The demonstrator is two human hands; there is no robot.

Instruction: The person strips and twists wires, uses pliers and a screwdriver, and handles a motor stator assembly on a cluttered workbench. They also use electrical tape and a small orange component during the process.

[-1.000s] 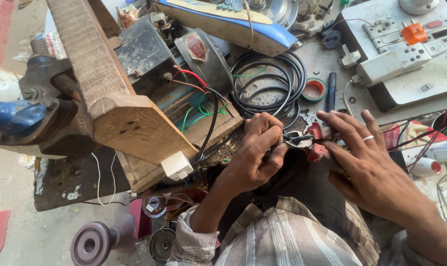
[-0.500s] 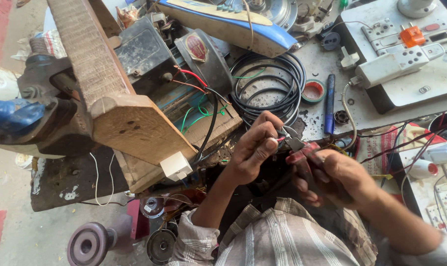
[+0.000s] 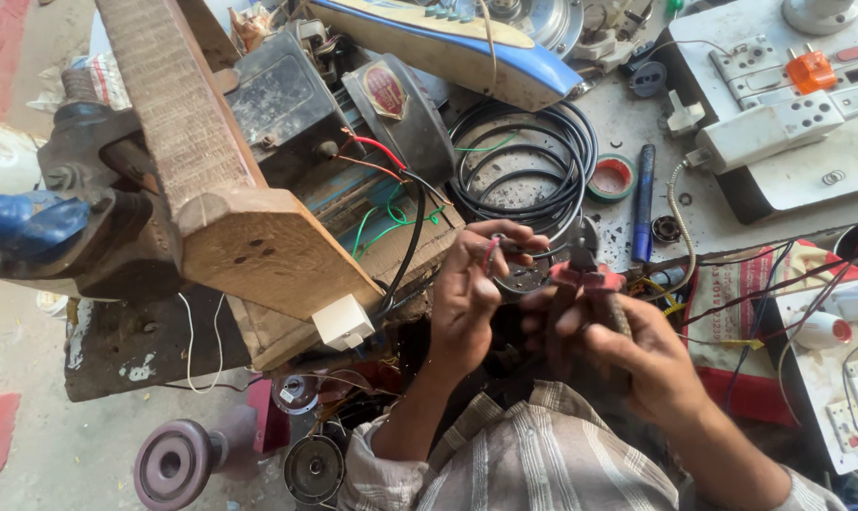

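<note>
Red-handled pliers (image 3: 588, 276) in closed right fingers (image 3: 580, 322); wire (image 3: 490, 254) pinched by left fingers (image 3: 481, 248), bench crowded.

red-handled pliers (image 3: 585, 274); black cable coil (image 3: 519, 166); blue pen (image 3: 644, 201); striped sleeve (image 3: 533, 454).

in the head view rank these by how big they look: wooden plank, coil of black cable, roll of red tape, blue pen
1. wooden plank, though it sits nearer the camera, which enlarges it
2. coil of black cable
3. blue pen
4. roll of red tape; the pen is longer but thinner, so these two are close
</note>
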